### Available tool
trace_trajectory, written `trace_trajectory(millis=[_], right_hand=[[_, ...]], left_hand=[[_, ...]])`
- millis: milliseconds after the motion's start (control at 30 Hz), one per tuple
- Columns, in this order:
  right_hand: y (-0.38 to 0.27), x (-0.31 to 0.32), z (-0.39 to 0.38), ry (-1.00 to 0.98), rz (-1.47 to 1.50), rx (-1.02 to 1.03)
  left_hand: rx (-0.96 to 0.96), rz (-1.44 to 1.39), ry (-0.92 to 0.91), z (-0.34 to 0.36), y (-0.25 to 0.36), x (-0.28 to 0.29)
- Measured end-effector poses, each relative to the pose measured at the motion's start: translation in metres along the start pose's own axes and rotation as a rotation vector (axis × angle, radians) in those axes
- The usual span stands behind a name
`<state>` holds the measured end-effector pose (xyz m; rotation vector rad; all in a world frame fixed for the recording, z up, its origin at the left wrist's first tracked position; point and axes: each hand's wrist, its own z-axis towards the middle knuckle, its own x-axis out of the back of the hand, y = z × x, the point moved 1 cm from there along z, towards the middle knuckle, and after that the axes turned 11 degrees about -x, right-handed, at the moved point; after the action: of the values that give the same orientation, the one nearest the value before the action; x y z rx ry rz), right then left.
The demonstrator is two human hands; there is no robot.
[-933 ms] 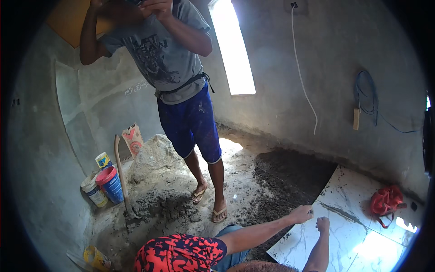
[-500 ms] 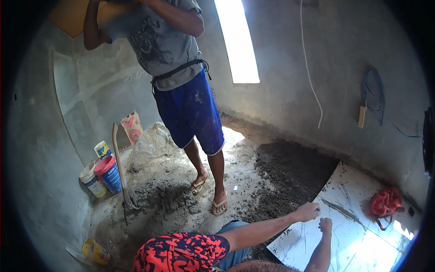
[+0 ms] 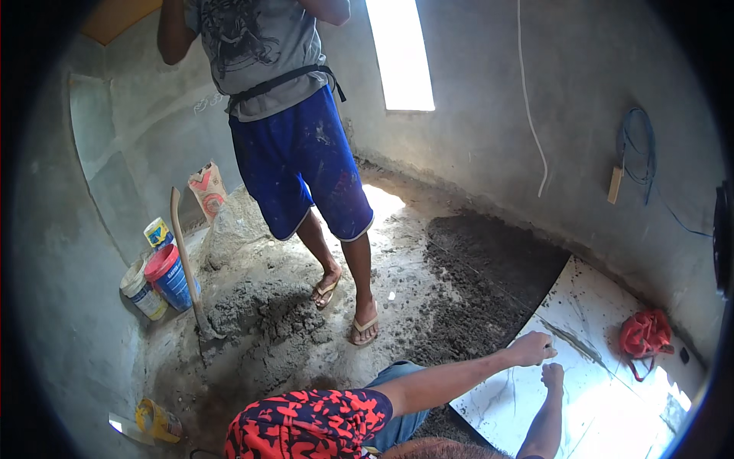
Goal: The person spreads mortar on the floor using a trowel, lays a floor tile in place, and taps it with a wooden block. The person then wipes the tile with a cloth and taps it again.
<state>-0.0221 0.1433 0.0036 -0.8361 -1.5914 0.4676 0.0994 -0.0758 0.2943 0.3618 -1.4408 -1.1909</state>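
Neither my left hand nor my right hand is in view. Nearest me at the lower edge, a crouching co-worker in a red-and-navy patterned shirt (image 3: pixel 306 424) reaches right. That person's closed hands, one hand (image 3: pixel 533 349) and the other hand (image 3: pixel 553 373), are close together above white marbled tiles (image 3: pixel 497 394). Whatever they pinch is too small to make out. Dark, crumbly mortar (image 3: pixel 489 264) covers the floor beside the tiles. Another person in blue shorts (image 3: pixel 302 161) stands beyond with raised arms, hands cut off by the upper edge.
A wooden-handled digging tool (image 3: pixel 183 252) stands in wet mortar (image 3: pixel 267 321) beside a blue bucket (image 3: pixel 172 279) and a white bucket (image 3: pixel 141 291). A yellow bucket (image 3: pixel 159 421) is lower left. On the tiles lies a red bag (image 3: pixel 646 334). Blue cord (image 3: pixel 650 153) hangs on the right wall.
My view has tilted downward, so the room sits higher in the picture. The standing person's upper body is cut off more. The crouching co-worker's hands stay close together over the tiles.
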Motion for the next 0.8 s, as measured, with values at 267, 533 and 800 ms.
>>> trace_trajectory(millis=[267, 533, 800], right_hand=[[-0.004, 0.000, -0.010, 0.013, -0.076, 0.003], [-0.013, 0.000, -0.012, 0.002, -0.049, 0.005], [0.014, 0.003, 0.011, 0.102, -0.070, 0.155]], left_hand=[[-0.038, -0.017, 0.028, -0.002, -0.005, -0.002], [-0.031, 0.011, 0.020, -0.005, -0.004, 0.000], [-0.025, 0.017, -0.002, -0.003, 0.002, -0.010]])
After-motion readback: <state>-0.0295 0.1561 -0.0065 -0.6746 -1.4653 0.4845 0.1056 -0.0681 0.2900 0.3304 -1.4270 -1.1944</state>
